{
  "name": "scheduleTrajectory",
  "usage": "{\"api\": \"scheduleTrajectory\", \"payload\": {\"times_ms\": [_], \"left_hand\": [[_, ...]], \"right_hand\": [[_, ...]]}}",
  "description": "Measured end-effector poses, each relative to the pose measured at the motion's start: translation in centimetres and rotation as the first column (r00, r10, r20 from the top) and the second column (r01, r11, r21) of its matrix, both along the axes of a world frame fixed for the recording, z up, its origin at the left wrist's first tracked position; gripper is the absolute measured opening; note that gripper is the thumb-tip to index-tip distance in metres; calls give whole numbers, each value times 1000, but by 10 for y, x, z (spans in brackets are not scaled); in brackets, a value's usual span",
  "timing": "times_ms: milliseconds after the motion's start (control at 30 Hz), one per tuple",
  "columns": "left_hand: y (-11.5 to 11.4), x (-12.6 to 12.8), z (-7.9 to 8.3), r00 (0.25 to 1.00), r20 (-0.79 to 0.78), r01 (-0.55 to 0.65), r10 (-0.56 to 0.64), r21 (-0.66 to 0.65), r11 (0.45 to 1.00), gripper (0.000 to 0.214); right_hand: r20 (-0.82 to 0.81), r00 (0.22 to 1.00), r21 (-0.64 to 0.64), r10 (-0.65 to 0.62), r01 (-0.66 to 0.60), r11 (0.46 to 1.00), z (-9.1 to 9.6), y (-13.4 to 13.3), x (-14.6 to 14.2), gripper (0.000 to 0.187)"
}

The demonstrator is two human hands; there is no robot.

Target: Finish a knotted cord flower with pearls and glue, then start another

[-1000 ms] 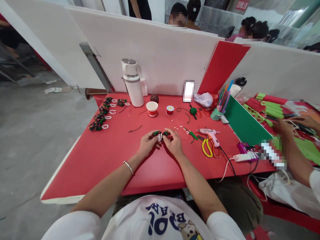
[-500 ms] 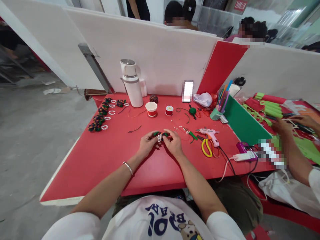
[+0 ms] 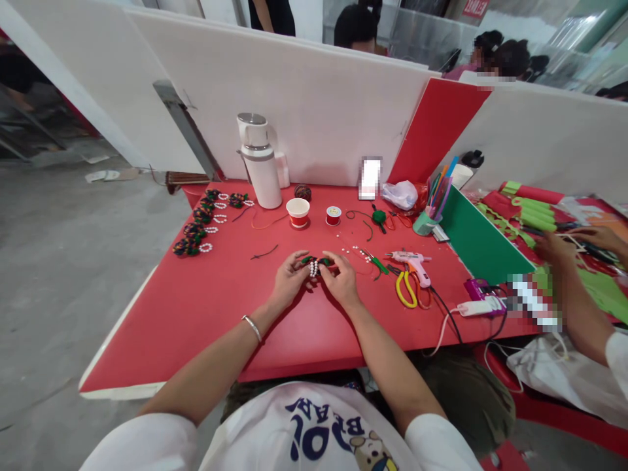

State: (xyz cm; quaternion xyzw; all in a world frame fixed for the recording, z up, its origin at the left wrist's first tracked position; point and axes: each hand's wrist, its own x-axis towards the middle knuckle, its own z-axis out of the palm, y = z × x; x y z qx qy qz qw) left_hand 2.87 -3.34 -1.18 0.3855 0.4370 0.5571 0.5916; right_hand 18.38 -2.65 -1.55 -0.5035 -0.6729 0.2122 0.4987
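Between my two hands is a small dark green yarn bow with strings of white beads at its middle. My left hand pinches its left end, and my right hand pinches the right end. Fingers cover much of the bow. Loose white beads and a green-handled tool lie just beyond my right hand. At the table's left, several finished-looking yarn bows with white bead loops lie in a row.
On the red table stand a white thermos, a paper cup and a thread spool. A pink glue gun and yellow-handled pliers lie right. A green divider separates a co-worker's hands.
My left fingers have lifted and spread slightly at the bow's left end. Both hands keep the bow in nearly the same place.
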Motion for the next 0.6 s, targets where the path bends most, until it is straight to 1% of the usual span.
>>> {"api": "scheduleTrajectory", "payload": {"times_ms": [100,167,267,433,600], "left_hand": [[0,0,0,1000,3,-4,4,3,1000,63],[1,0,-1,1000,0,1,-1,4,1000,61],[1,-1,-2,1000,-5,8,-8,6,1000,60],[2,-1,-4,1000,-11,8,-8,9,1000,61],[1,-2,-2,999,-30,19,-18,14,1000,61]], "right_hand": [[3,1000,7,-11,11,1000,2,0,0,30],[2,1000,22,-13,13,1000,2,0,0,30],[12,1000,33,-6,6,999,1,0,0,30],[18,1000,8,-13,12,1000,-2,0,0,31],[-1,1000,-13,-2,2,1000,-2,0,0,31]]}}
